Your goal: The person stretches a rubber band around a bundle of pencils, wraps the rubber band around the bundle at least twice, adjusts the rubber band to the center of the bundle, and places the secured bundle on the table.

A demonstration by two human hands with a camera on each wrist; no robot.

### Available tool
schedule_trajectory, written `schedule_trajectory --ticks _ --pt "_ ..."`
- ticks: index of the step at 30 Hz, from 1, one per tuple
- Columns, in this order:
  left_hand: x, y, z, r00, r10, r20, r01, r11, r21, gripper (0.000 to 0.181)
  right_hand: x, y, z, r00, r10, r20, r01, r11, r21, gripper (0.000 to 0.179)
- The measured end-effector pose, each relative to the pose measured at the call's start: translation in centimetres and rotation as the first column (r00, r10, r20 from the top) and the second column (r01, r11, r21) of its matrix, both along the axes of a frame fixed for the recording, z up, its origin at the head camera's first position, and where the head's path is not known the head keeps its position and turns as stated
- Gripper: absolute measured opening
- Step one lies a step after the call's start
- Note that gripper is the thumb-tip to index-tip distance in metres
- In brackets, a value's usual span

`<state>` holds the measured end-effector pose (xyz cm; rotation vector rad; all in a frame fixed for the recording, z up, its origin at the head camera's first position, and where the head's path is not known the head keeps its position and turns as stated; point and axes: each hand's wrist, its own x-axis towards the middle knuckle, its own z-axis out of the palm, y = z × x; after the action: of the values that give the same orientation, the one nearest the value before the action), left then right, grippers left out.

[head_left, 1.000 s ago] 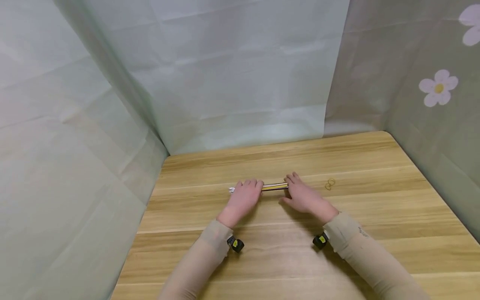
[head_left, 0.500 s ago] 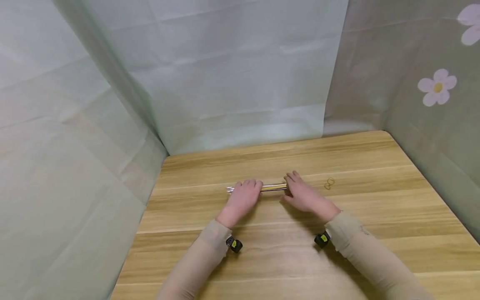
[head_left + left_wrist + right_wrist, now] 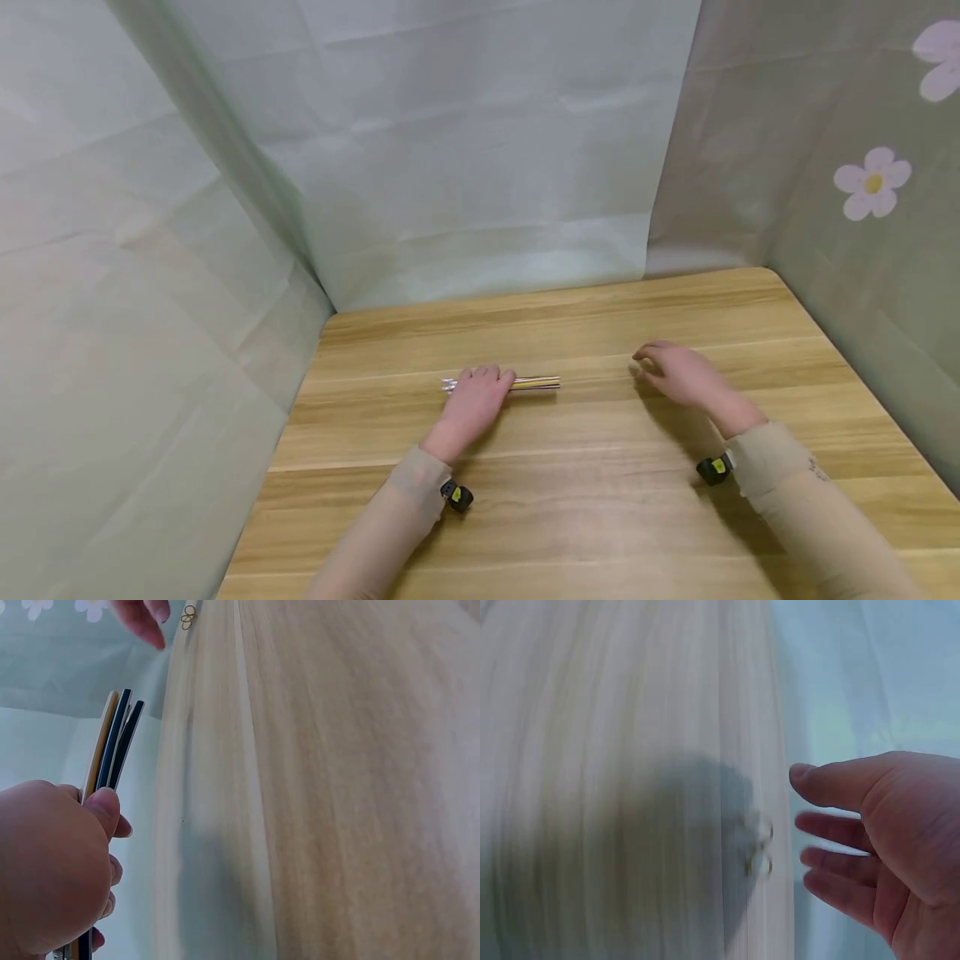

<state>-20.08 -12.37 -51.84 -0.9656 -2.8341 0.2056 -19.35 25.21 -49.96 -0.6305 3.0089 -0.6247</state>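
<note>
My left hand grips a bundle of slim pencil-like sticks around its middle. Silvery-white tips stick out on the left of the fist, and the yellow, white and dark shafts extend to the right. In the left wrist view the thumb presses along the sticks, whose blunt ends fan slightly apart. My right hand hovers over the table to the right, fingers loosely bent and holding nothing. Below it, a thin yellowish rubber band lies twisted into loops; the right hand hides it in the head view.
The wood-grain table has a rounded far right corner. Pale cloth hangs behind it and on the left; a grey cloth with white flowers hangs on the right. Each wrist wears a small black camera.
My right hand has let go of the sticks' right end and moved right, over the rubber band. My left hand has shifted slightly left and nearer with the bundle.
</note>
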Motion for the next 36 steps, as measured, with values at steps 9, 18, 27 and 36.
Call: schedule_trajectory --ticks 9,18,27,36 --pt "0.3 -0.2 0.1 1.0 0.007 0.016 -0.007 1.0 0.028 0.021 0.4 2.9 -0.3 0.996 0.047 -0.079 -0.045 0.999 0.019 0.015" --pt "0.4 0.0 0.1 1.0 -0.005 0.013 0.004 0.998 0.058 0.022 0.9 3.2 -0.7 0.994 0.028 -0.104 -0.025 0.999 0.034 0.021" --pt "0.3 0.2 0.1 0.999 -0.003 0.037 0.0 0.997 0.076 0.021 0.5 2.8 -1.2 0.99 0.014 -0.14 -0.006 0.998 0.056 0.012" --pt "0.5 0.3 -0.1 1.0 -0.009 0.019 0.007 0.996 0.09 0.019 0.1 2.2 -1.2 0.991 -0.132 -0.008 0.131 0.989 -0.064 0.017"
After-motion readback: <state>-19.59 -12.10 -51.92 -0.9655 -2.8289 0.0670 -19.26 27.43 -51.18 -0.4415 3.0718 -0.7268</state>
